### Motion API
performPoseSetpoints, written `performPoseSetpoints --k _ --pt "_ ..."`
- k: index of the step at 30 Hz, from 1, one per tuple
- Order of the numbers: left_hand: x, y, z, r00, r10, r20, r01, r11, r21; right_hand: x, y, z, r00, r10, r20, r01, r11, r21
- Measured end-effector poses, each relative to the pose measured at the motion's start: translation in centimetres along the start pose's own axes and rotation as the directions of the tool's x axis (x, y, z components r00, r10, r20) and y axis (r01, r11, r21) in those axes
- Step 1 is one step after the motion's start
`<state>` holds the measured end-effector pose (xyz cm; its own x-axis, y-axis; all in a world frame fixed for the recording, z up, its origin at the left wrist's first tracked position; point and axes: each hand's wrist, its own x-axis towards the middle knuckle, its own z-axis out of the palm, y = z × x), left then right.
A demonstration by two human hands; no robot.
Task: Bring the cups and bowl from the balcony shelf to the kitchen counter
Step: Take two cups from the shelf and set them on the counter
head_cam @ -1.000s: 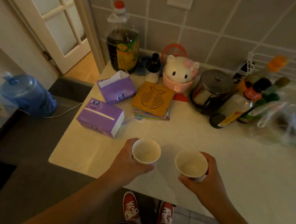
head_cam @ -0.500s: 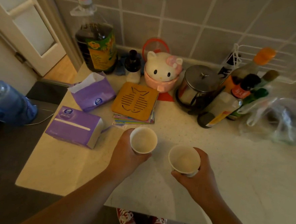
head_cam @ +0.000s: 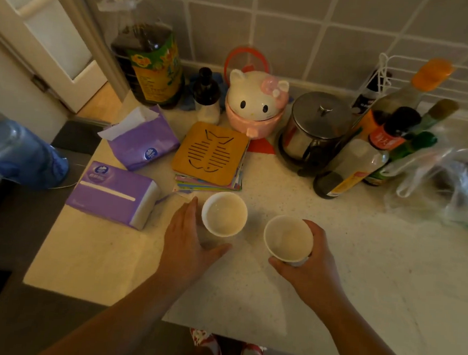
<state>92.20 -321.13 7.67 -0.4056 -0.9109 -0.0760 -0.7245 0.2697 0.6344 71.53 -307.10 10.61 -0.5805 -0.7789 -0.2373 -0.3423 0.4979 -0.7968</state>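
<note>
– Kitchen counter point(head_cam: 359, 269), pale and speckled, against a grey tiled wall point(head_cam: 320, 31). Where do the cups sit on it?

– Both are near the front edge, side by side and just apart. The left cup point(head_cam: 224, 214) stands in front of the wooden mat point(head_cam: 211, 152), and the right cup point(head_cam: 288, 242) is a little nearer the person.

– Which hand is on which?

– The left hand point(head_cam: 186, 243) lies just left of the left cup. Its fingers point(head_cam: 190, 210) reach up straight along the cup's left side and its thumb stretches under the near side. It looks spread and loose, not gripping. The right hand point(head_cam: 309, 268) holds the right cup, with its fingers point(head_cam: 316, 233) curled round the far right side and the thumb round the near wall.

– So what does the next move turn on?

– I'd say the right cup. Its base is hidden behind the hand, so I cannot tell whether it touches the counter. It stands upright with its mouth up, so a straight lowering and then opening the fingers out to the right should do.

– How do the cups look?

– Small, white, round and handleless, and both seem empty inside. No bowl shows, so I judge that part is not yet done.

– Any risk?

– The gap between the cups is narrow, so a sideways nudge could knock them together.
</note>
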Motion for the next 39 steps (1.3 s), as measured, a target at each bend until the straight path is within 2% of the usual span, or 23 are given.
performPoseSetpoints --k 3,8,29,36,39 --pt "-1.6 -1.6 -0.2 0.998 0.037 0.049 -0.049 0.957 0.284 0.9 0.0 0.4 1.0 -0.004 0.014 0.004 1.0 0.002" --pt "-2.9 -2.9 -0.2 0.992 0.058 0.111 -0.097 0.916 0.39 1.8 0.2 0.7 0.999 -0.016 0.034 0.015 1.0 0.016" --pt "-3.1 -3.3 0.9 0.996 0.044 0.076 -0.076 0.873 0.482 2.6 1.8 0.5 0.994 -0.11 0.024 0.109 0.994 0.022" --pt "-2.9 -3.9 1.1 0.997 0.035 0.072 -0.066 0.866 0.496 2.4 1.9 0.5 0.994 -0.103 0.017 0.103 0.995 0.014" --pt "-3.0 -3.9 1.2 0.997 0.053 0.06 -0.075 0.872 0.484 2.0 2.5 0.9 0.999 -0.048 0.024 0.048 0.999 -0.016"
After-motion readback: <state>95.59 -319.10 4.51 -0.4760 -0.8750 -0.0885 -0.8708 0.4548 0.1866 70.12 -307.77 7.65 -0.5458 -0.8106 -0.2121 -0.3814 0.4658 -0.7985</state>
